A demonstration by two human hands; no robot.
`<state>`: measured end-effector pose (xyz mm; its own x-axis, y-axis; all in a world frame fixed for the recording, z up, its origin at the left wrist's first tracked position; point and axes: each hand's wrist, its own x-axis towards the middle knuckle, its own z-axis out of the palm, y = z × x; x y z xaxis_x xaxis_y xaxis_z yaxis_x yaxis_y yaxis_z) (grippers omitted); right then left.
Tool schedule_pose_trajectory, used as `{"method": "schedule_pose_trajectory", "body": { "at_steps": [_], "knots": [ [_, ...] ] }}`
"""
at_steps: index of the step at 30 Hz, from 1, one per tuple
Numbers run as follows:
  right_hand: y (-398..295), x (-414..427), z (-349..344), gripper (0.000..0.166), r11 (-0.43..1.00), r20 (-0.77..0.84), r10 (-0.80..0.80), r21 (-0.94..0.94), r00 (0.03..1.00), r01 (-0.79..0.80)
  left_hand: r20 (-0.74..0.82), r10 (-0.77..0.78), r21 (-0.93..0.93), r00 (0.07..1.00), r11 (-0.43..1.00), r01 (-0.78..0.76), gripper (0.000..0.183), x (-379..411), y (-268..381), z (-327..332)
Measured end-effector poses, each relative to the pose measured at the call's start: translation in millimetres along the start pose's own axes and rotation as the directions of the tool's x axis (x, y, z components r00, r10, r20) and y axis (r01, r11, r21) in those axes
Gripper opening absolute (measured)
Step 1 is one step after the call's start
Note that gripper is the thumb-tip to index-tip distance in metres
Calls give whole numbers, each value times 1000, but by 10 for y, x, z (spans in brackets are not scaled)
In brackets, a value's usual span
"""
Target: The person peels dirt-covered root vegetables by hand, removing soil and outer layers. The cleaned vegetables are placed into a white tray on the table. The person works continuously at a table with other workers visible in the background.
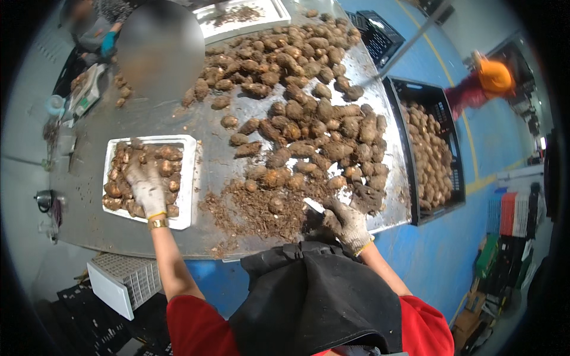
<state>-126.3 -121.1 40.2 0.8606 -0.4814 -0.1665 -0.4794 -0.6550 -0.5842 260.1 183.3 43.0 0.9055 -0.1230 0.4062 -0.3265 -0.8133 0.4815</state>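
Note:
My left hand (149, 187), in a soiled knit glove, reaches into a white tray (192, 178) of brown taro corms (113, 190). Its fingers are blurred among the corms, so any grip there is unclear. At the table's near edge, my right hand (349, 224) wears a dirt-stained glove and is closed around a knife, whose pale blade (314, 205) points left. Brown peelings and soil (262, 218) lie beside the blade. Beyond them spreads a large heap of taro corms (336, 151) on the metal table.
A black crate (458, 178) of corms stands against the table's right side. Another white tray (285, 13) with debris is at the far edge. Co-workers are at the far left; a person in an orange cap (496, 78) is at the right. A small scale (89, 91) stands far left.

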Motion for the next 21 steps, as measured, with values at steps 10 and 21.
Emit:
{"method": "schedule_pose_trajectory", "body": {
  "at_steps": [10, 21],
  "knots": [
    [-60, -51, -42, 27, 998, 94, -67, 8, 993, 67, 600, 602, -636, 527, 758, -142, 23, -1553, 1851, 1666],
    [206, -125, -84, 29, 971, -162, -64, 216, 985, 99, 772, 361, -620, 524, 610, 494, 38, -1423, 2146, 898]
  ]
}}
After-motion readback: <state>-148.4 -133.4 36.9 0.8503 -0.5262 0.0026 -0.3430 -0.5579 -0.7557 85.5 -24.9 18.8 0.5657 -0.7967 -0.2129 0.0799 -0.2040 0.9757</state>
